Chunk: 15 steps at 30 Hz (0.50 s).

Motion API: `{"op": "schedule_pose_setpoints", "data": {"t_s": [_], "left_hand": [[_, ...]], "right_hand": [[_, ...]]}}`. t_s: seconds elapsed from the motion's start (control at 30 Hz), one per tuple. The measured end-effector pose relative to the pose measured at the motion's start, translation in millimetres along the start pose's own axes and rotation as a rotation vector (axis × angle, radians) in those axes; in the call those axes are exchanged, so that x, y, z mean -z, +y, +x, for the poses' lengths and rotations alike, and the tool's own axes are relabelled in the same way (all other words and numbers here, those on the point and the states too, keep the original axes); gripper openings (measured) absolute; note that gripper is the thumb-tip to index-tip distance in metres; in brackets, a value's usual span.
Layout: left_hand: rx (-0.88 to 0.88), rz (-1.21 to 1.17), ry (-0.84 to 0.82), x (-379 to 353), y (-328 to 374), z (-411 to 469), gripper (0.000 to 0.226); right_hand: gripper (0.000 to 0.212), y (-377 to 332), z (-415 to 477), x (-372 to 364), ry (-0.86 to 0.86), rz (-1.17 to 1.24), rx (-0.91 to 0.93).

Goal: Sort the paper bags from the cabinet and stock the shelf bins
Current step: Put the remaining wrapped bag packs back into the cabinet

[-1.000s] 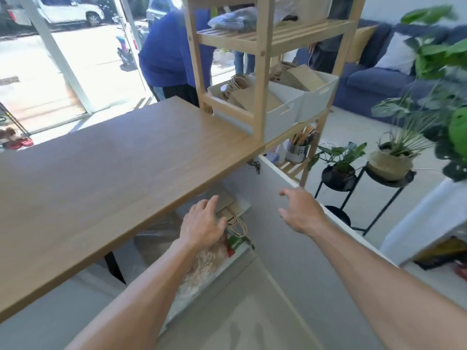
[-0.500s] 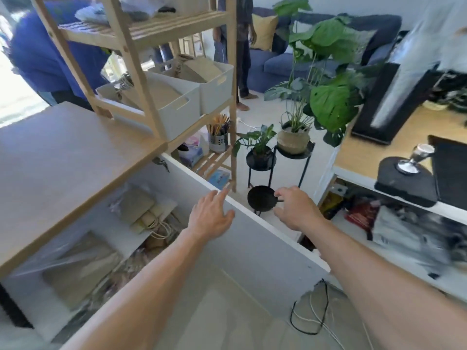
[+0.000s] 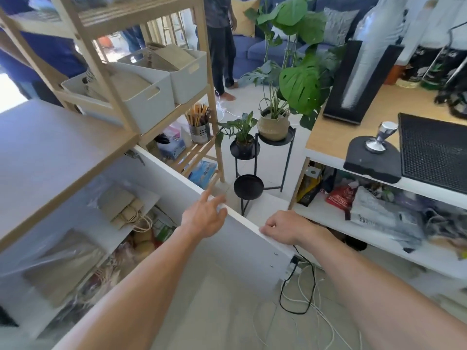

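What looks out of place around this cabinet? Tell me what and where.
Black and white cables sprawl in a loose tangle on the floor below the open cabinet door, a trip risk. Inside, the paper bags lie in an untidy pile, their twine handles spilling over the shelf edge.

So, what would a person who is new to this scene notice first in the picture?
Two bare hands at the centre: the right hand grips the top edge of the open white cabinet door, and the left hand is spread at the same edge. Left of them, brown paper bags lie on the cabinet shelf, and more sit in the grey bins on the wooden rack above.
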<state>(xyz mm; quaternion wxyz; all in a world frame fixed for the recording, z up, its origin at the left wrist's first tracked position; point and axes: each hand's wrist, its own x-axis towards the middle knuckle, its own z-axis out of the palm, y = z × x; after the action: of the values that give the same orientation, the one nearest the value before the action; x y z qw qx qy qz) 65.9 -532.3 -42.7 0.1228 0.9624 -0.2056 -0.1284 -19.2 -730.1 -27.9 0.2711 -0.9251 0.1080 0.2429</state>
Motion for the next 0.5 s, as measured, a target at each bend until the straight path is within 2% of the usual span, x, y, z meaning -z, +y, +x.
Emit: {"op": "schedule_pose_setpoints", "data": {"t_s": [0.23,0.37,0.43,0.5], "left_hand": [[0.042,-0.022,0.008,2,-25,-30,0.04],[0.027,-0.075,0.018,-2,-54,-52,0.057],[0.071,-0.121,0.043,-3,-73,-63,0.061],[0.163,-0.166,0.081,-3,-97,-78,0.062]], "right_hand": [[0.023,-37,-9,-16,-0.275,0.016,0.112],[0.067,-67,-6,-44,-0.247,-0.058,0.301],[0.078,-79,-8,-60,-0.21,-0.093,0.38],[0.079,-90,-14,-79,-0.201,-0.067,0.434]]}}
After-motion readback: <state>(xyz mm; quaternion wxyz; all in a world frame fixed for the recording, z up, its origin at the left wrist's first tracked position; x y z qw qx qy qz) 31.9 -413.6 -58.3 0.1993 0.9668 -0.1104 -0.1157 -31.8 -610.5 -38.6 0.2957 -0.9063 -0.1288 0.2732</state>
